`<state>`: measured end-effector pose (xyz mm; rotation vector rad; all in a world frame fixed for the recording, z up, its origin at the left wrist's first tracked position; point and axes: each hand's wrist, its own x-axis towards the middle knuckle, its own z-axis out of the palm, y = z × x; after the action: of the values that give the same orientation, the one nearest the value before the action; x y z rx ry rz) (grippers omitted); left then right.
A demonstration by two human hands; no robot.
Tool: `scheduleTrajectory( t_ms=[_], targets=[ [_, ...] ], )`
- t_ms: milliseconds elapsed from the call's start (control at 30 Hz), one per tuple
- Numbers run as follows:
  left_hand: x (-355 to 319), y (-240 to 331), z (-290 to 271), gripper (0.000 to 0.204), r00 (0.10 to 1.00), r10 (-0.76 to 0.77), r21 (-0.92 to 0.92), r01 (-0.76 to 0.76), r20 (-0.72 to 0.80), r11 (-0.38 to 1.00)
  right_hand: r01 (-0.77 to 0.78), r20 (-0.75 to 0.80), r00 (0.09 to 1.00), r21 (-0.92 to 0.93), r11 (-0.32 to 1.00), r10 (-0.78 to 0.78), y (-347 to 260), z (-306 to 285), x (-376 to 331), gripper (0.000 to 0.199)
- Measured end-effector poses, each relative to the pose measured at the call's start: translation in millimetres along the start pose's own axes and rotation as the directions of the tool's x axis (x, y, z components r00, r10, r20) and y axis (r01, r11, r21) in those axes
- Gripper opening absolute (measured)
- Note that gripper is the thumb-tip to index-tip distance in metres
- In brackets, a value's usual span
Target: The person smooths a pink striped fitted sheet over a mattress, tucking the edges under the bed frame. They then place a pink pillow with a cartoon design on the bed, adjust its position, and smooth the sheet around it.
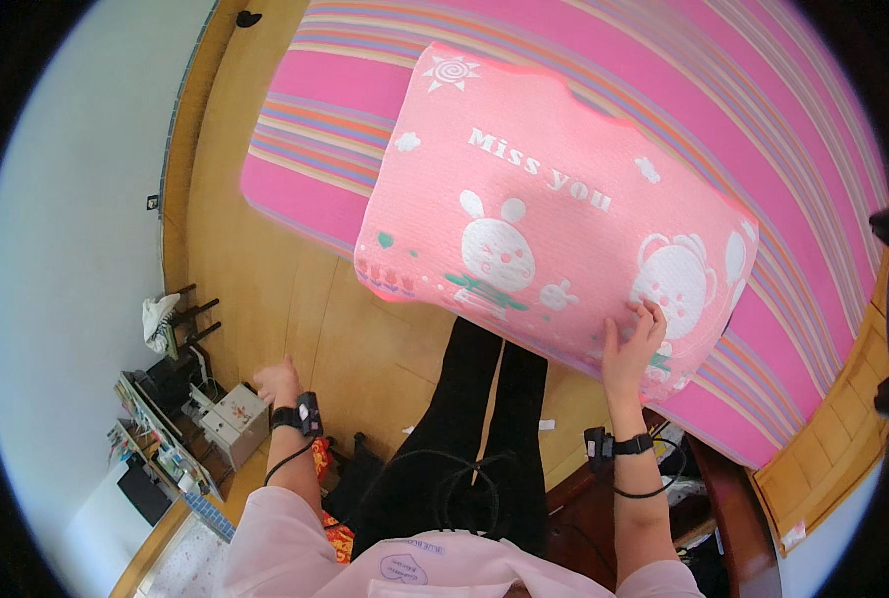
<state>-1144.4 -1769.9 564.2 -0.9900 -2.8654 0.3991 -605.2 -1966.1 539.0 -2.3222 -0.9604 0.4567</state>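
Note:
A pink pillow [564, 214] lies at a slant on a mattress with pink and multicoloured stripes [315, 145]. White cartoon animals, a sun and clouds decorate its face, and its near edge reaches past the mattress edge. My right hand [636, 354] rests on the pillow's lower right part, over a white animal figure, with fingers apart and gripping nothing visible. Away from the bed, my left hand [278, 382] hangs low over the floor at the left. Its thumb stands off from loosely bent fingers, and it holds nothing that I can see.
My legs in black trousers [464, 399] stand against the bed's near side. To the left are a small white cabinet [235, 424], a cluttered desk [155, 439] and a dark stool or rack with cloth [180, 324]. A wooden bed panel [828, 399] rises at the right. Wristbands with cables circle both wrists.

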Motion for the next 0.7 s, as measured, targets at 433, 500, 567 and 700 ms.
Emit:
scheduleTrajectory(
  t_ms=[433, 500, 567, 700],
  targets=[
    [-256, 198, -40, 0.052, 0.586, 0.804, -0.876, -0.331, 0.101, 0.35, -0.037, 0.072, 0.997, -0.036, 0.999, 0.039, -11, 6, 2, 0.044],
    [-269, 208, -46, 0.046, 0.6, 0.785, -0.863, -0.307, 0.153, 0.403, -0.001, 0.078, 0.997, -0.051, 0.999, 0.005, -11, 5, 2, 0.045],
    [-272, 212, -51, 0.037, 0.589, 0.783, -0.864, -0.272, 0.199, 0.424, 0.009, 0.092, 0.996, -0.058, 0.998, -0.004, -11, 4, 2, 0.045],
    [-272, 215, -50, 0.021, 0.558, 0.792, -0.898, -0.175, 0.249, 0.405, 0.006, 0.079, 0.997, -0.071, 0.997, 0.0, -11, 6, 2, 0.046]
  ],
)
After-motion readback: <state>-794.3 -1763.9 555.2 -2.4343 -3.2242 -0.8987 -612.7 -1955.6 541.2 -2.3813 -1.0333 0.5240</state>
